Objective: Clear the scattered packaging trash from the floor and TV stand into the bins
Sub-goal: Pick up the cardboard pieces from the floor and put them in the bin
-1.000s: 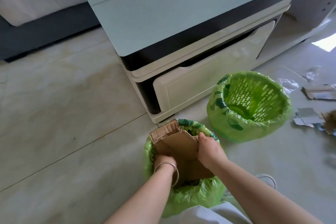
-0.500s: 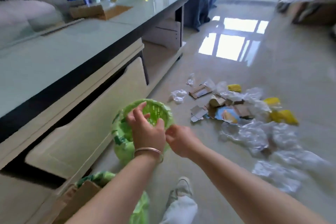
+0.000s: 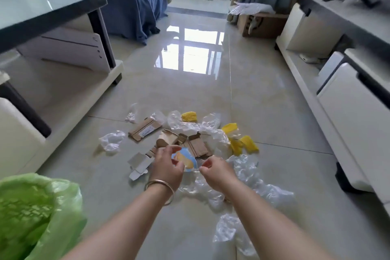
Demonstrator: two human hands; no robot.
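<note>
- Head view, landmark: the blue-and-orange printed wrapper (image 3: 185, 159) lies flat on the tiled floor (image 3: 263, 112) at the near edge of the trash pile.
- Left hand (image 3: 166, 167): reaches over the wrapper's left edge, fingers loosely curled and spread, gripping nothing. A metal bangle (image 3: 159, 184) sits on the wrist.
- Right hand (image 3: 215, 172): just right of the wrapper, fingers curled inward with thumb near the index finger; no object is visibly gripped.
- Cardboard pieces (image 3: 145, 130): lie beyond the wrapper, flattened and partly overlapping.
- White folded carton (image 3: 140, 163): lies just left of the wrapper, beside the left hand.
- Yellow foam netting (image 3: 242, 143): several pieces lie right of and beyond the wrapper.
- Clear plastic film (image 3: 244, 170): crumpled sheets spread right of the wrapper and toward the camera, under the right forearm.
- Crumpled white plastic (image 3: 111, 140): lies left of and beyond the wrapper, apart from the cardboard.
- Green-lined bin (image 3: 31, 213): well left of the wrapper at the lower-left frame corner; contents cannot be determined.
- TV stand (image 3: 337, 82): runs along the right side, well apart from the wrapper.
</note>
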